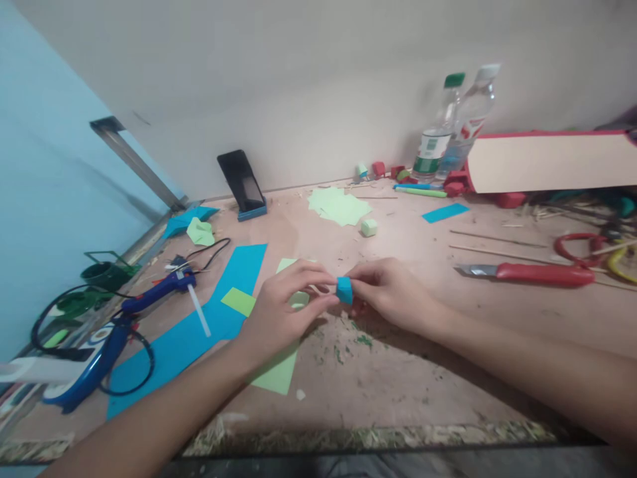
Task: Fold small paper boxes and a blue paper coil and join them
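Observation:
A small blue paper cube (344, 290) is pinched between both hands just above the worktable (408, 372). My left hand (283, 309) grips it from the left with thumb and fingers closed. My right hand (393, 292) holds its right side, fingers curled. Under my left hand lies light green paper (276, 375), with a blue paper sheet (239, 272) to its left.
A blue glue gun (159, 289) with cable lies at the left. A red utility knife (532, 273) and thin wooden sticks (490, 238) lie at the right. A phone on a stand (243, 182), green paper pieces (338, 204), a small green cube (369, 227) and two bottles (448, 133) stand farther back.

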The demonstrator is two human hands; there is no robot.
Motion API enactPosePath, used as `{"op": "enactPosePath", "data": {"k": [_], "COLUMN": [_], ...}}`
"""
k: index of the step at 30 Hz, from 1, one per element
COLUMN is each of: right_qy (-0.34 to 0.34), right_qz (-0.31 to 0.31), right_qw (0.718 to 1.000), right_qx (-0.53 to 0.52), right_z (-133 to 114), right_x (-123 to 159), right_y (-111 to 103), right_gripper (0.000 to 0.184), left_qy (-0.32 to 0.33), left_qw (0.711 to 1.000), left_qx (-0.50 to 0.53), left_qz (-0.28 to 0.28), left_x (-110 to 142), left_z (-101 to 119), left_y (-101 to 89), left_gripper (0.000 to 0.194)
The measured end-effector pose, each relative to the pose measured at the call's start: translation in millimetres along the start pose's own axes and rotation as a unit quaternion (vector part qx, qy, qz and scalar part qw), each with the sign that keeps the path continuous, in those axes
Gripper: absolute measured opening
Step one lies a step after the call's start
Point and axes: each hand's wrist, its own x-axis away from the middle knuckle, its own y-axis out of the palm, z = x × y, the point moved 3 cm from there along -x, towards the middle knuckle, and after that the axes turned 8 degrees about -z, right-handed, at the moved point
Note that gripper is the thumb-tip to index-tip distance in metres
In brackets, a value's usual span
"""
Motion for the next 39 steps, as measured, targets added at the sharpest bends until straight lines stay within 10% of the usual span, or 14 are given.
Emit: {"op": "enactPosePath", "data": {"k": [20,28,39], "right_qy": [-0.052,-0.062,-0.029], "right_qz": [0.001,0.243,0.254], "right_qw": [0.970,0.943,0.910], "right_qx": [0.239,0.221,0.326], "right_z": [-21,-16,9], "right_x": [14,-10,-46], "right_y": [3,-51,-66], "right_gripper": [0.026,0.021,0.022], "left_qy": [0.001,-0.175,-0.188], "left_qw": [0.999,0.954,0.922], "left_qx": [0.036,0.244,0.338], "left_qz": [-0.040,0.011,0.014], "left_x": [-6,-11,-13], "left_z": [2,-16,-21], "left_y": [2.6,-5.3,-11.7], "left_gripper": [0.015,0.024,0.036]}}
